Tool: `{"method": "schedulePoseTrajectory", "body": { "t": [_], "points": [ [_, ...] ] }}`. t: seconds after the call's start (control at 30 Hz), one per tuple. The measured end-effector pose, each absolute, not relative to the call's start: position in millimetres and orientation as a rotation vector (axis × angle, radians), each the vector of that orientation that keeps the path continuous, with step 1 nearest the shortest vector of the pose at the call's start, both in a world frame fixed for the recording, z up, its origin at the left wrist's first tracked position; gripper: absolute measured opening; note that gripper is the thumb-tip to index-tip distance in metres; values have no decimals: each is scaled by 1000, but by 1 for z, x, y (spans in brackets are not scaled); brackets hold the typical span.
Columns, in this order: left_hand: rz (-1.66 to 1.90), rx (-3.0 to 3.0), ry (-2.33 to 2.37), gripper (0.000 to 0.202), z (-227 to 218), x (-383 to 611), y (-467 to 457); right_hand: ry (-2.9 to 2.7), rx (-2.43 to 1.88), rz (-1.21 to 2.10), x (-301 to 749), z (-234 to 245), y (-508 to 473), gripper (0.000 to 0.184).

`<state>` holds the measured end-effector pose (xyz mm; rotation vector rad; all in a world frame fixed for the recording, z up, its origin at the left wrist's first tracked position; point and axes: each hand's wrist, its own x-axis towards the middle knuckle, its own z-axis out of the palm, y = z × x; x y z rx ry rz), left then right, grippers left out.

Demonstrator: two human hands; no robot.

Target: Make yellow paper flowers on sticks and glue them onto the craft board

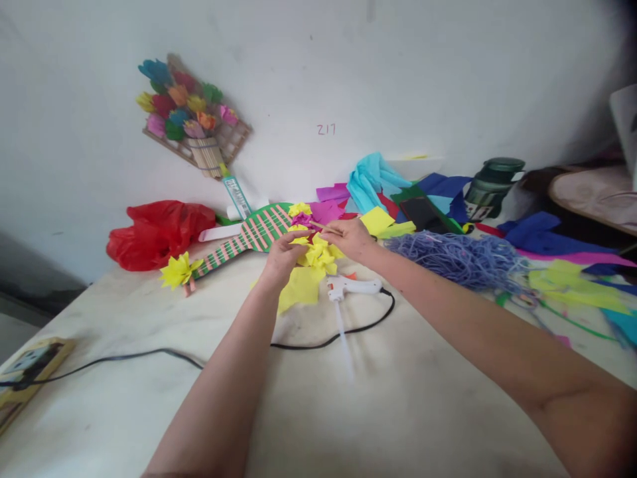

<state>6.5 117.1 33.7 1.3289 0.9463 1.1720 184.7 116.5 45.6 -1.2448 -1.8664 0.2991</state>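
My right hand is closed on a thin wooden stick whose tip points left. Across from it, my left hand has its fingers pinched together beside yellow paper petals; what they grip is hard to make out. Below and between both hands lies a bunch of yellow paper flowers, with a magenta flower just behind. A guitar-shaped craft, green with pink strips, rests behind my left hand, a yellow flower at its narrow end. Nearer me lies a white glue gun with a clear glue stick.
A black cord runs over the table to a power strip at left. A red plastic bag stands by the wall. Purple-blue shredded strands, coloured paper and a dark green jar occupy the right. A flower craft leans on the wall.
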Motion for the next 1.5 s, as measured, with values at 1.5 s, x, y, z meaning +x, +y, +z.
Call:
{"method": "schedulePoseTrajectory", "body": {
  "t": [1.5],
  "points": [
    [1139,1263,896,24,26,6,121,-2083,-1326,483,192,75,106,31]
  ]
}}
